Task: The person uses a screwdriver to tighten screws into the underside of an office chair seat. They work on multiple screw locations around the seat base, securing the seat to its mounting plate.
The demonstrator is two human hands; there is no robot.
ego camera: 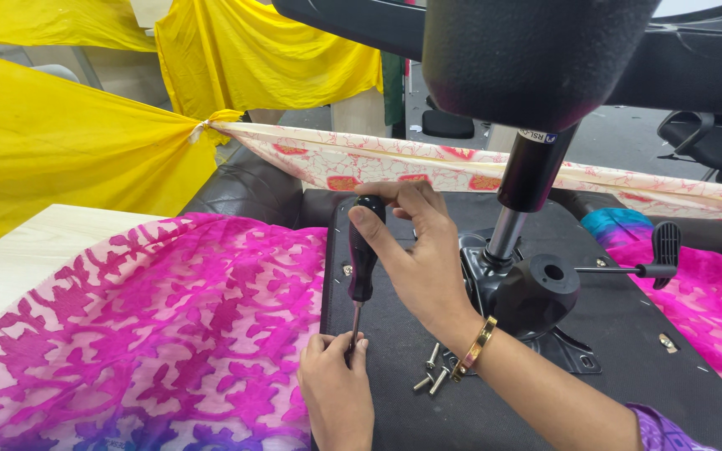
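Upturned chair seat base point(428, 401) with screwdriver point(363, 259) set near its left edge.

Spread left of the seat base: pink patterned cloth point(152, 334); behind it: yellow cloth point(52, 159). Bolted at the seat base's centre: black tilt mechanism point(536, 292) with gas cylinder point(524, 192) rising from it. Right hand point(415, 250) closed around the screwdriver's black handle, above the seat base's left edge; screwdriver's long axis near vertical, tip down. Left hand point(336, 388) directly below on the seat base, fingertips pinched narrowly about the shaft at its tip, nearer the tip than the right. Screw under the tip hidden by fingers. Loose bolts point(434, 372) lying on the seat base, just right of the left hand, beside the gold bangle point(474, 348).
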